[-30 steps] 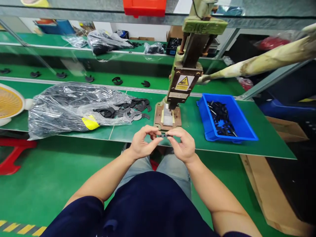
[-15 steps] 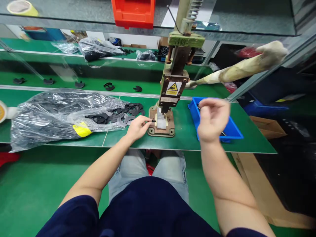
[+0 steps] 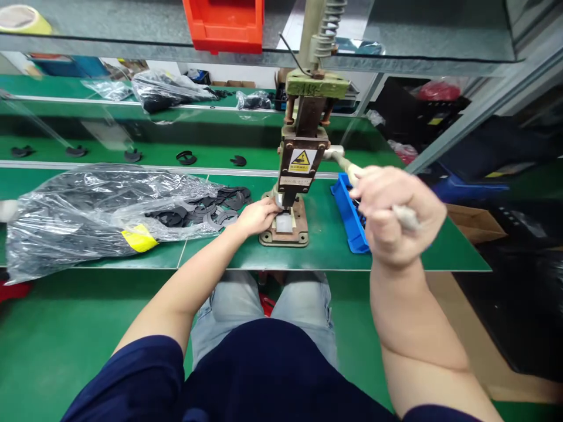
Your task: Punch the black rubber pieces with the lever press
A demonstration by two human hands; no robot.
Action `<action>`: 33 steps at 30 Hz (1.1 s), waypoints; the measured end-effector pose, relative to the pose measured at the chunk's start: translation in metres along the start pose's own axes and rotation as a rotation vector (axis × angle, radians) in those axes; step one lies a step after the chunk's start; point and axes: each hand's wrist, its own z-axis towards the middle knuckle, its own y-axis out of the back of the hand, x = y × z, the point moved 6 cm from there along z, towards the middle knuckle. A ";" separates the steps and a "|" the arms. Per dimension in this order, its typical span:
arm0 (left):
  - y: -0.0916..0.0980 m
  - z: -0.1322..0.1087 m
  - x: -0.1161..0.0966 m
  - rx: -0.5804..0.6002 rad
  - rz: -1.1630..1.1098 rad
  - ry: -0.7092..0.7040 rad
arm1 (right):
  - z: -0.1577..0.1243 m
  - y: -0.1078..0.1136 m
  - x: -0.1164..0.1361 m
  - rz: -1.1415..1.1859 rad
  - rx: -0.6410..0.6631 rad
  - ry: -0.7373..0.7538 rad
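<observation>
A hand-operated press (image 3: pixel 303 132) with a yellow warning label stands on the green bench. My right hand (image 3: pixel 398 211) is wrapped round the end of its tape-covered lever (image 3: pixel 349 168), which slopes down toward me. At the press base (image 3: pixel 299 221), my left hand (image 3: pixel 258 217) has its fingers pinched just under the ram (image 3: pixel 289 197). A small black part (image 3: pixel 285 211) shows at those fingertips, partly hidden by the fingers and ram. In front of it lies a pale metal block (image 3: pixel 284 223).
Left of the press, a clear plastic bag (image 3: pixel 79 217) spills flat black curved pieces (image 3: pixel 211 208). A blue bin (image 3: pixel 352 223) sits to the right, partly behind my right hand. Several black parts (image 3: pixel 186 157) are spaced along the rear strip. An orange bin (image 3: pixel 224 26) hangs above.
My right hand has closed round the lever and brought it down toward me. My left hand has moved the small black part in under the ram. The view has shifted slightly.
</observation>
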 end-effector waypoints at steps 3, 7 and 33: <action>-0.001 -0.002 -0.004 -0.018 -0.021 0.021 | -0.048 -0.006 -0.010 -0.038 0.065 0.097; 0.004 -0.009 -0.001 -0.048 -0.026 0.030 | -0.077 -0.012 -0.022 -0.045 -0.016 0.135; 0.084 -0.067 0.117 0.231 0.155 0.349 | -0.079 -0.017 -0.029 0.058 -0.162 0.200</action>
